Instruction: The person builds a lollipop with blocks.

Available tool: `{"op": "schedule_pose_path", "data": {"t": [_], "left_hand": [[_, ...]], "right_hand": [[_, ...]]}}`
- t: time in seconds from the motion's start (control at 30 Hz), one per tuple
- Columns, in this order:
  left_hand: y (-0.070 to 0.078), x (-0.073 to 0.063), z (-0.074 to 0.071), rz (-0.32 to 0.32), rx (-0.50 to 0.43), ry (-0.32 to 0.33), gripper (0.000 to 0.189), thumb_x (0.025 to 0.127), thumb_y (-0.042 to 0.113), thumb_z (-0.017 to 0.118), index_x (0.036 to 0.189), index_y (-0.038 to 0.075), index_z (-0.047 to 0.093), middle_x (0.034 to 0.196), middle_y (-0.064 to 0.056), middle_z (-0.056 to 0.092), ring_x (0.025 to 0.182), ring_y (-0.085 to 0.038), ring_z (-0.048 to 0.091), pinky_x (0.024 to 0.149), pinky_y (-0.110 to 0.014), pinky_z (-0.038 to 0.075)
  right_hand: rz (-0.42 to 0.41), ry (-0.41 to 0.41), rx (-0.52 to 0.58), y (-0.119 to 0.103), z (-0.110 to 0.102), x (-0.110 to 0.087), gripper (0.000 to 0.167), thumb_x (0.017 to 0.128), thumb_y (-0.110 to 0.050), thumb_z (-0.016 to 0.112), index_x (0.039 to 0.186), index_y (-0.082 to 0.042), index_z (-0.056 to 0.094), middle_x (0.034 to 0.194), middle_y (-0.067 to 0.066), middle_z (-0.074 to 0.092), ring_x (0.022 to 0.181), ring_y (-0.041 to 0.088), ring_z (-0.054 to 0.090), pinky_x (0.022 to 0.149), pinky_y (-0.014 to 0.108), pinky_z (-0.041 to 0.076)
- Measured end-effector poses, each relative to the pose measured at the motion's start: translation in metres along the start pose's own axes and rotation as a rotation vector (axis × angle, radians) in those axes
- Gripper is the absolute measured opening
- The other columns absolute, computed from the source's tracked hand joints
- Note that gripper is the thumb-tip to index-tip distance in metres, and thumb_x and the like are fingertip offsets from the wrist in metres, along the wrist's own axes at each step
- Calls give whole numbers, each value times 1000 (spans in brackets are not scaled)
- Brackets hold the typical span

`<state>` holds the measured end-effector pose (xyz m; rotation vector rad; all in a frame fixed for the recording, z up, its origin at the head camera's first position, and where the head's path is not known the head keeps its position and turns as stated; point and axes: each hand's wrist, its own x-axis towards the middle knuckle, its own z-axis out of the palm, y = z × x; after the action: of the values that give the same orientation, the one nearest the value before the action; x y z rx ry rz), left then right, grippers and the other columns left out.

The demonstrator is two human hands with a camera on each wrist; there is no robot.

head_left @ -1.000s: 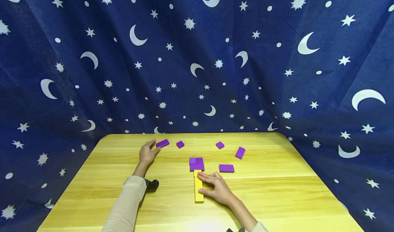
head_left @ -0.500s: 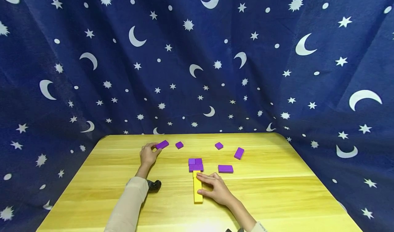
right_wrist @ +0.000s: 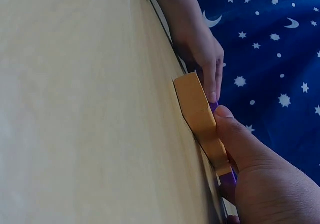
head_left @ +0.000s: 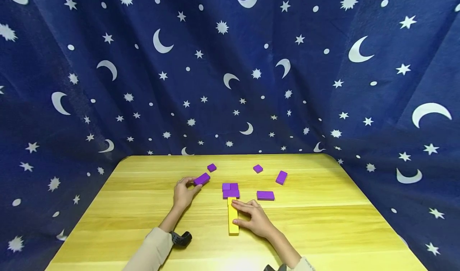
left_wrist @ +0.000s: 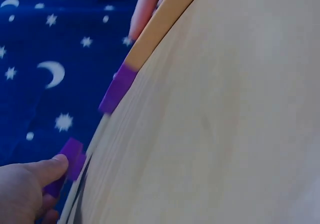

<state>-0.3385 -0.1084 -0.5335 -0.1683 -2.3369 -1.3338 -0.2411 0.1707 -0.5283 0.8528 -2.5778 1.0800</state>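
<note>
My left hand (head_left: 184, 194) pinches a purple rectangular block (head_left: 202, 179) between thumb and fingers, left of a small purple cluster (head_left: 230, 193). In the left wrist view that block (left_wrist: 72, 151) shows past my thumb. A long yellow block (head_left: 233, 221) lies end-on to the cluster, with a short yellow piece (head_left: 231, 201) at its far end. My right hand (head_left: 256, 219) touches the yellow pieces, its fingertips near the far end and its thumb by the right side. The right wrist view shows my thumb (right_wrist: 237, 134) against the yellow block's side; the other fingers are mostly hidden.
Small purple blocks lie at the back left (head_left: 211, 167) and back right (head_left: 258, 169). Two purple rectangular blocks, one tilted (head_left: 281, 177) and one sideways (head_left: 265, 195), lie right of the cluster. A blue star-patterned cloth (head_left: 230, 83) hangs behind the wooden table (head_left: 323, 223).
My left hand has taken hold of the purple rectangular block at the back left and moved it right and nearer, toward the cluster. My right hand stays at the yellow block.
</note>
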Motion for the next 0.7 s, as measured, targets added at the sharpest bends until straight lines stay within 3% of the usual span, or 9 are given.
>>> {"op": "schedule_pose_path", "data": {"t": [0.23,0.43,0.53,0.6,0.7], "left_hand": [[14,-17,12,25,43,-53,32,68,17,83,92,3,68,88,-7,65,85,-25,59,77,-40,47],[16,-18,11,46,131,-141,39,64,23,85,91,4,64,84,-5,64,83,-25,55,76,-40,43],[14,-10,5,43,99,-267,49,64,28,85,100,4,61,85,-2,63,82,-22,55,74,-37,44],[12,-1,-1,46,46,-399,58,66,29,84,111,3,58,91,-2,62,85,-20,55,76,-35,45],[13,16,-8,82,-69,-629,67,72,22,80,127,1,49,110,-12,60,99,-27,55,87,-40,45]], "right_hand": [[4,-2,-6,0,-2,-1,55,79,-47,65,126,-18,59,134,-9,49,84,2,39,74,26,34],[-15,8,-15,0,-2,-1,55,79,-43,67,126,-16,59,133,-6,50,83,3,39,73,27,34],[-16,2,-19,0,-1,-1,55,80,-45,66,126,-16,59,134,-7,50,83,2,39,73,27,34],[-15,-2,-21,1,0,-1,55,80,-45,66,127,-16,58,134,-7,50,84,2,39,74,26,34],[-13,-3,-17,0,-1,-1,55,81,-45,65,127,-16,58,134,-6,50,84,2,39,74,27,34]]}}
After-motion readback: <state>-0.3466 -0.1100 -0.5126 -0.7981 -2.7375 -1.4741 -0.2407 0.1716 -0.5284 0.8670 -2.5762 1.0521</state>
